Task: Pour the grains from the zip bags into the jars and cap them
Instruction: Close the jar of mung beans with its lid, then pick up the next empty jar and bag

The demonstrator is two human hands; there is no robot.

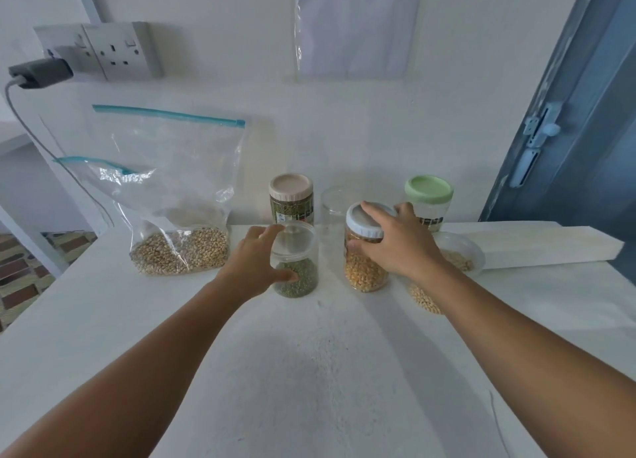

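Observation:
An uncapped clear jar of green grains (pixel 296 278) stands mid-table; my left hand (pixel 256 263) wraps round its left side, thumb across the front. Right of it stands a jar of yellow corn (pixel 364 271) with a white cap (pixel 361 222). My right hand (pixel 399 241) lies over that cap, fingers on top and thumb on the jar's side. At the left, a zip bag of tan grains (pixel 179 247) leans against the wall. Behind stand a beige-capped jar (pixel 292 199), an empty clear jar (pixel 333 206) and a green-capped jar (pixel 428 196).
A clear bowl (pixel 461 254) with some pale grains sits right of my right hand, with another container of pale grains (pixel 425 297) in front of it. A white ledge (pixel 537 244) runs along the right. A socket with charger (pixel 41 72) is on the wall.

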